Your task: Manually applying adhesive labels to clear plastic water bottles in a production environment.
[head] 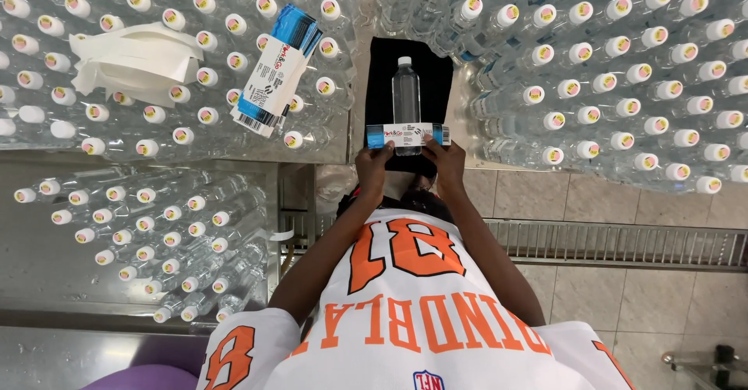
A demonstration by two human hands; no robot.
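A clear plastic water bottle (406, 92) with a white cap lies on a black cloth (435, 78), cap pointing away from me. A blue, white and black paper label (407, 134) lies across the bottle's lower part. My left hand (375, 164) pinches the label's left end against the bottle. My right hand (445, 162) holds the label's right end the same way.
Packs of capped water bottles (608, 70) fill the right, upper left and lower left. On the upper left pack lie a stack of loose labels (274, 72) and white backing paper (136, 59). A metal floor drain grate (615, 242) runs along the tiled floor at right.
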